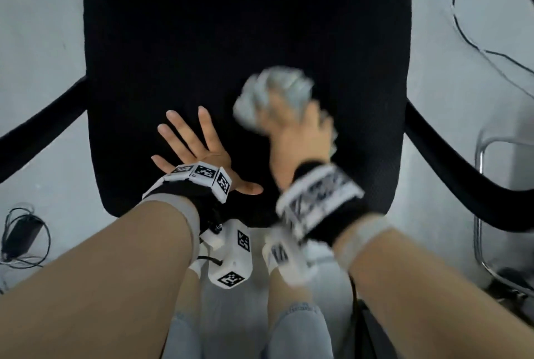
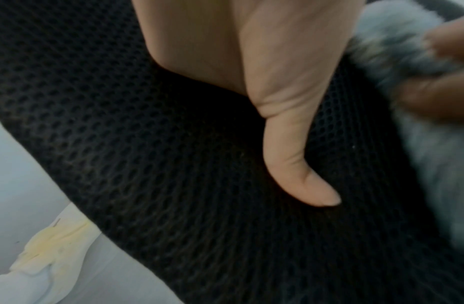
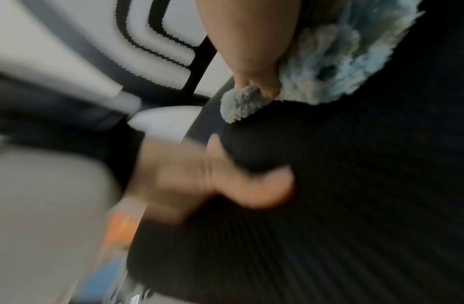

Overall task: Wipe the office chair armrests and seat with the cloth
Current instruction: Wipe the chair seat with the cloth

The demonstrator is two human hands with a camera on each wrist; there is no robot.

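Note:
The black mesh seat [image 1: 231,40] of the office chair fills the head view, with a black armrest [image 1: 37,130] on the left and another armrest [image 1: 450,168] on the right. My left hand [image 1: 199,150] lies flat on the seat's front part, fingers spread and straight; its thumb [image 2: 298,164] rests on the mesh [image 2: 147,144]. My right hand [image 1: 297,133], blurred by motion, grips a fluffy grey-blue cloth [image 1: 274,95] bunched under its fingers and presses it on the seat just right of the left hand. The cloth [image 3: 329,57] shows beside my thumb in the right wrist view.
Pale floor surrounds the chair. A black power adapter with coiled cables [image 1: 20,237] lies at lower left. A black cable [image 1: 468,35] runs across the floor at upper right. A chrome chair frame [image 1: 485,202] stands at the right edge. My legs [image 1: 294,327] are below the seat's front.

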